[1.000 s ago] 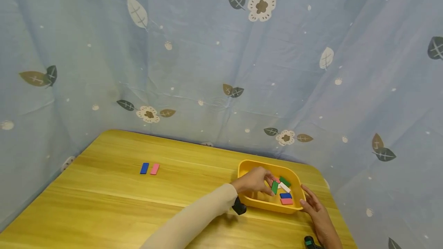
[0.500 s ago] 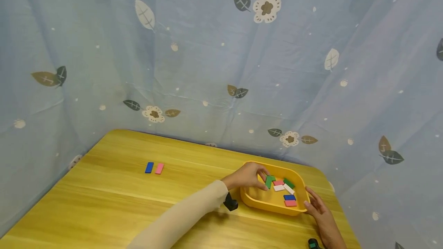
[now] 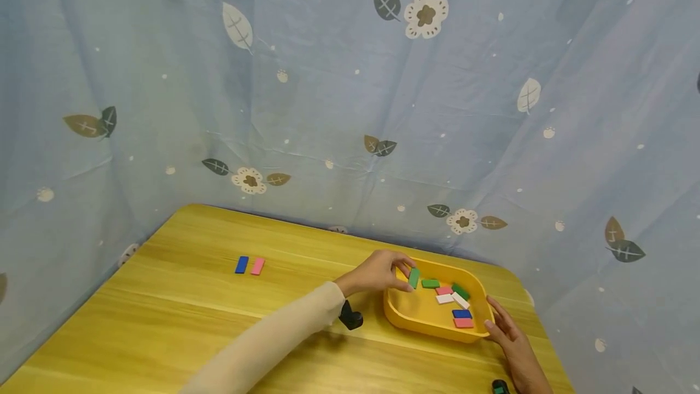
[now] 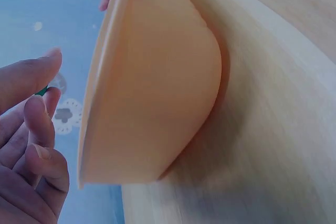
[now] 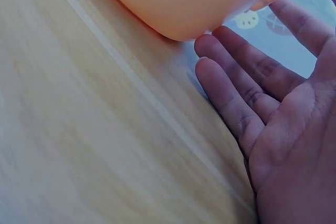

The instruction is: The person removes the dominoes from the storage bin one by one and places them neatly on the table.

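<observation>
The left hand (image 3: pixel 377 272), at lower right of the head view, pinched a green block (image 3: pixel 414 278) between thumb and fingertips. In the last second that block had come from among the others to above the left end of the yellow tray (image 3: pixel 432 327), so it seemed singled out from the loose pieces. Nearest it inside lay a second green block (image 3: pixel 430 283), now uncovered; farther right, pink, white, green and blue pieces lay on the tray floor. The right hand (image 3: pixel 514 345), fingers apart and uncurled, rested at the tray's right end, as it had a second earlier, seemingly steadying it. Well to the left on the tabletop (image 3: pixel 180 321), a blue block (image 3: pixel 242 264) and a pink block (image 3: pixel 257 266) lay side by side, not touching, their arrangement unchanged.
</observation>
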`<state>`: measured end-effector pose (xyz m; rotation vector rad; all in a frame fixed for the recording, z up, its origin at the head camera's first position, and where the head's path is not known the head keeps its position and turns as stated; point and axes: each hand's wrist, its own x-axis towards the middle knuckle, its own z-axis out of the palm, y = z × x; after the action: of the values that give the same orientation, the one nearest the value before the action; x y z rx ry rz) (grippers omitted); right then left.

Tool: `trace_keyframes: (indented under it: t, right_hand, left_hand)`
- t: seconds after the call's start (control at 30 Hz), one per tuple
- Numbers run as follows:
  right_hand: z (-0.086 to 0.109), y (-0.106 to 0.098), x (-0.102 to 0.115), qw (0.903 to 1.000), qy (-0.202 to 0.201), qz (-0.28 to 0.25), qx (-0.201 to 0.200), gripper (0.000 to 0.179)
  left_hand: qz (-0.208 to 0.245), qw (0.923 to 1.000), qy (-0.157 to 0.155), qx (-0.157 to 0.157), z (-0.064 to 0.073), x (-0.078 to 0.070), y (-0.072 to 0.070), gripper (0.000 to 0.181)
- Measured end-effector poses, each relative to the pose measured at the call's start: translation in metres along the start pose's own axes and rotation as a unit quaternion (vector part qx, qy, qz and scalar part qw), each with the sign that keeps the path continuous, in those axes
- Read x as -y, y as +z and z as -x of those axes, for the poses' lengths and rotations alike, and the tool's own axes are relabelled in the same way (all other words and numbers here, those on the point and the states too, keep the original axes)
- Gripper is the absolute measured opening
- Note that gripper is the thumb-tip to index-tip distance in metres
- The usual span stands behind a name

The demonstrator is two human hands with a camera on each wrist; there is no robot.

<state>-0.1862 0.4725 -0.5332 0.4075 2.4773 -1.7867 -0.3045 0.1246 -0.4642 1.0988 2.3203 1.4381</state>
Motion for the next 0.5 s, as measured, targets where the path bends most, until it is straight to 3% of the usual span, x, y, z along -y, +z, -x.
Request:
trace_keyframes:
  t: [0.3, 0.5]
  right_hand:
    - [-0.001, -0.002, -0.003, 0.9997, -0.025, -0.006, 0.004, 0.066]
    - [-0.002, -0.002, -0.003, 0.9999, -0.008, -0.01, 0.003, 0.07]
  left_hand:
    - [-0.013, 0.9998, -0.01, -0.013, 0.018, 0.012, -0.026, 0.049]
    - [-0.013, 0.999, -0.029, -0.03, 0.033, 0.023, -0.044, 0.05]
